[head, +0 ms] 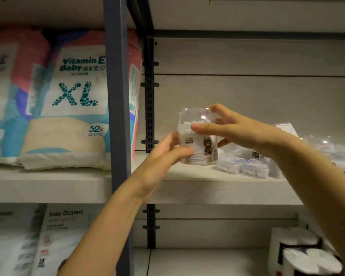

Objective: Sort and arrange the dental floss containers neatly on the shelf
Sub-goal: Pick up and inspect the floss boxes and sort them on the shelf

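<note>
We hold the clear floss container (197,145) upright: our left hand (163,156) cups its lower left side and our right hand (237,132) grips its top. It sits near the shelf's (187,177) front edge, with the flat floss packs (244,166) lying just to its right.

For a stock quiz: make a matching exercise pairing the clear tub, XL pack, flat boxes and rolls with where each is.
1 tub
2 XL pack
3 flat boxes
4 rolls

a on the lower shelf
b held by left hand and right hand
c left of the post
d lying on the shelf, right of the tub

Pairs: 1-b, 2-c, 3-d, 4-a
</note>
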`<act>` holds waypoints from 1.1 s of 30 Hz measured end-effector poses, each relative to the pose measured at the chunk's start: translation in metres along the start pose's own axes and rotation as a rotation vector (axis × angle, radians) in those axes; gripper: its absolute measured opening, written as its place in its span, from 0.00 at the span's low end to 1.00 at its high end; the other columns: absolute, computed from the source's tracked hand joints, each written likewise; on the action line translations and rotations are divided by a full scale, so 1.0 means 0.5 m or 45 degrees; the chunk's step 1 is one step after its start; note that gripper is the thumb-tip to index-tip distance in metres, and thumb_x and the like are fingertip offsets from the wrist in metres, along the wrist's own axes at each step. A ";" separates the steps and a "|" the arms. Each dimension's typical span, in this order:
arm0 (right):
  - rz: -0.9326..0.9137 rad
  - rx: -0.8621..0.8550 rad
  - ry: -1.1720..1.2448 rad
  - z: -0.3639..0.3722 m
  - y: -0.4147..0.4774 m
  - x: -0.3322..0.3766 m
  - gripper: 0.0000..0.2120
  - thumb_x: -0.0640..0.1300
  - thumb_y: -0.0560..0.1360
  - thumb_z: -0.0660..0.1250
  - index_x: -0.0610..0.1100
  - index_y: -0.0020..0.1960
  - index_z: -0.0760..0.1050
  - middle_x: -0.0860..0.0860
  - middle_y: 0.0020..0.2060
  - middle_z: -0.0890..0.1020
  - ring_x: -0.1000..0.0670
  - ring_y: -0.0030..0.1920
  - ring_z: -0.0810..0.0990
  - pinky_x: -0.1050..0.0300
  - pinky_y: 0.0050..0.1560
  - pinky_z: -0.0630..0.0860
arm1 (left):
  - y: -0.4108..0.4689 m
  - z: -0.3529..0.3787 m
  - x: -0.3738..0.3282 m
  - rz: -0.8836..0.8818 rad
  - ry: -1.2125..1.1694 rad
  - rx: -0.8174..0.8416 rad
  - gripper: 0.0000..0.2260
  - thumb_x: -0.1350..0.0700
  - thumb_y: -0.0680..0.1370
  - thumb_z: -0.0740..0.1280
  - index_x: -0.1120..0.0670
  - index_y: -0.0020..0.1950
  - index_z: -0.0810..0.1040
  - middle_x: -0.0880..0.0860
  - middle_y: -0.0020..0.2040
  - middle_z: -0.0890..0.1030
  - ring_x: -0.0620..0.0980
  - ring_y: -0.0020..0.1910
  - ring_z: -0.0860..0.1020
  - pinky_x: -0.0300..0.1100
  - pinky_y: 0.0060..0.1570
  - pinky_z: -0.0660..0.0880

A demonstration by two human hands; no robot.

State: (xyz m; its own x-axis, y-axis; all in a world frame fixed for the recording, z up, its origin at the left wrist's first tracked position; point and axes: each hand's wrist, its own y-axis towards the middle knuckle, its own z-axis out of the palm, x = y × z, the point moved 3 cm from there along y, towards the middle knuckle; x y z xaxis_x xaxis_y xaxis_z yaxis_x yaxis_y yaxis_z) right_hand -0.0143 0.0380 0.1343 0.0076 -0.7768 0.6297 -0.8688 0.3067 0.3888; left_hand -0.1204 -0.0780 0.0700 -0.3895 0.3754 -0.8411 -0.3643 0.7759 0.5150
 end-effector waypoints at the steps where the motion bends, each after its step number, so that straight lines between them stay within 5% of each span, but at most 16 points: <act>1: 0.004 -0.058 0.018 0.004 0.011 -0.008 0.41 0.64 0.60 0.67 0.50 0.67 0.60 0.51 0.54 0.79 0.52 0.51 0.80 0.55 0.50 0.78 | 0.004 -0.004 -0.008 0.025 0.129 -0.105 0.22 0.58 0.77 0.63 0.49 0.70 0.66 0.47 0.67 0.74 0.43 0.63 0.73 0.39 0.60 0.68; 5: 0.047 -0.135 -0.029 0.073 0.066 -0.044 0.41 0.60 0.65 0.71 0.46 0.70 0.58 0.49 0.56 0.75 0.48 0.52 0.78 0.53 0.50 0.76 | 0.016 -0.023 -0.020 0.092 0.547 -0.377 0.26 0.61 0.79 0.58 0.48 0.75 0.56 0.48 0.74 0.62 0.46 0.71 0.63 0.43 0.68 0.63; 13: 0.048 -0.084 -0.065 0.163 0.134 -0.087 0.35 0.57 0.70 0.68 0.43 0.70 0.59 0.46 0.53 0.74 0.48 0.50 0.72 0.51 0.54 0.71 | 0.035 -0.049 0.020 0.051 1.079 -0.457 0.19 0.62 0.81 0.52 0.51 0.69 0.69 0.50 0.73 0.65 0.47 0.70 0.63 0.36 0.62 0.58; 18: 0.040 -0.107 -0.129 0.174 0.134 -0.092 0.37 0.55 0.70 0.69 0.41 0.71 0.57 0.40 0.62 0.75 0.41 0.61 0.75 0.48 0.60 0.71 | 0.039 -0.042 0.035 0.060 1.137 -0.500 0.17 0.61 0.80 0.54 0.53 0.69 0.68 0.52 0.71 0.66 0.50 0.68 0.65 0.44 0.62 0.65; 21: -0.003 -0.159 -0.264 0.135 0.092 -0.103 0.36 0.56 0.72 0.67 0.43 0.73 0.58 0.43 0.68 0.70 0.43 0.67 0.69 0.48 0.65 0.67 | 0.046 -0.015 0.035 0.231 1.242 -0.571 0.19 0.59 0.79 0.55 0.53 0.71 0.67 0.52 0.75 0.62 0.51 0.73 0.58 0.47 0.69 0.58; 26: -0.101 -0.381 -0.492 -0.014 -0.017 -0.154 0.22 0.52 0.74 0.66 0.46 0.65 0.70 0.49 0.63 0.76 0.47 0.64 0.70 0.50 0.63 0.68 | 0.074 0.113 0.023 0.484 1.065 -0.417 0.20 0.55 0.71 0.53 0.52 0.59 0.76 0.47 0.64 0.71 0.42 0.64 0.66 0.35 0.60 0.59; 33: -0.195 -0.502 -0.533 -0.220 -0.173 -0.261 0.10 0.47 0.75 0.64 0.51 0.56 0.76 0.59 0.51 0.80 0.59 0.54 0.75 0.63 0.55 0.70 | 0.126 0.292 0.036 0.481 0.888 -0.344 0.15 0.53 0.72 0.57 0.52 0.51 0.80 0.36 0.48 0.77 0.34 0.51 0.73 0.23 0.47 0.68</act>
State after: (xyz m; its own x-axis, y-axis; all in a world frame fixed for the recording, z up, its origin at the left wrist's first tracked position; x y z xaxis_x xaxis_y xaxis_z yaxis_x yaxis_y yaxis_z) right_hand 0.1145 0.1732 0.0926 -0.1469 -0.9547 0.2587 -0.6234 0.2924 0.7251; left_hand -0.0270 0.0517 0.0635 -0.9277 0.1171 -0.3544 -0.2599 0.4790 0.8385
